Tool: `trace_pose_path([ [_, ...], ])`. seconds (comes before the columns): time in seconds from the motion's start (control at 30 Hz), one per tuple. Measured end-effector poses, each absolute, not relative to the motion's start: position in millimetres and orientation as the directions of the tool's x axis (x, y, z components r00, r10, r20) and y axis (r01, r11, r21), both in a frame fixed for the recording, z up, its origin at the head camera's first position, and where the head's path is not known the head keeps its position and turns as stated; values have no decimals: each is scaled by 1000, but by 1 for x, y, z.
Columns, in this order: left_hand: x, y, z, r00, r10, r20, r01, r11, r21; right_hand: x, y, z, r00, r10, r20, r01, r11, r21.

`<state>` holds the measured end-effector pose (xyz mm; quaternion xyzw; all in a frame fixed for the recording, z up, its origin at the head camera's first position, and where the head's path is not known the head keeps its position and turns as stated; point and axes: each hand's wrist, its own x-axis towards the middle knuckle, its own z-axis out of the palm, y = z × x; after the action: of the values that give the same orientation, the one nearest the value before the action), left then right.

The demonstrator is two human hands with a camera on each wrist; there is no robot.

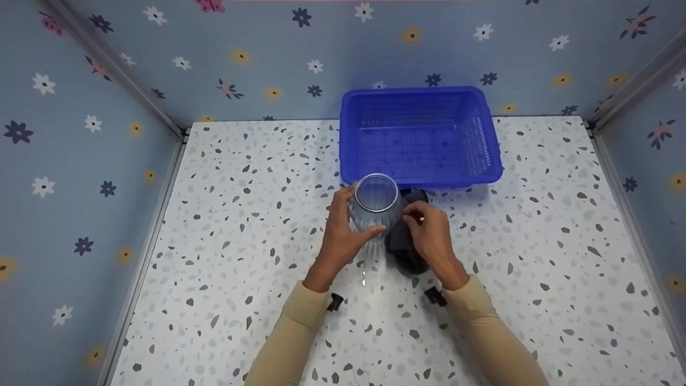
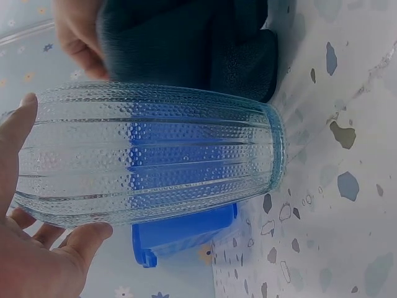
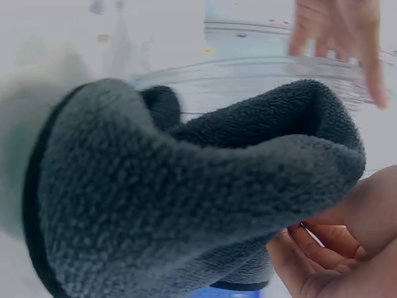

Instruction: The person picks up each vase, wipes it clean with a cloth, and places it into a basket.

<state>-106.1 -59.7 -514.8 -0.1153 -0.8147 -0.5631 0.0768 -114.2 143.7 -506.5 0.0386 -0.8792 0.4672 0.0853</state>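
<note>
Vase (image 1: 375, 216), at 7 o'clock from the basket (image 1: 408, 142), is gripped up top by wide-spread, curved fingers of the left hand (image 1: 341, 233); cloth (image 1: 399, 240), about 4 o'clock, is pinched by the right hand (image 1: 432, 233). Vase is judged stiff, slippery, fragile; belly hold advised.

The left arm (image 1: 292, 335) and right arm (image 1: 490, 335) were stretched forward, the left hand (image 1: 343, 230) curved in a wide grip, thumb (image 1: 372, 232) spread well apart from fingers (image 1: 341, 202), the right hand (image 1: 433, 233) near it, thumb and bent fingers pinched together.
</note>
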Motion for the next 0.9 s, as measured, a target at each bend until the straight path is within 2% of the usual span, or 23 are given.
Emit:
trace_pose_path([
  [0.2,-106,-59,-514,-957,101,273,291,342,894,-111,142,-478,-964,41,264,-204,523,-827],
  [0.43,-107,-58,-514,-951,100,292,308,365,878,-112,135,-455,-941,35,336,-261,553,-791],
  [0.9,-107,-59,-515,-952,98,291,306,367,878,-112,132,-453,-927,14,375,-295,589,-752],
])
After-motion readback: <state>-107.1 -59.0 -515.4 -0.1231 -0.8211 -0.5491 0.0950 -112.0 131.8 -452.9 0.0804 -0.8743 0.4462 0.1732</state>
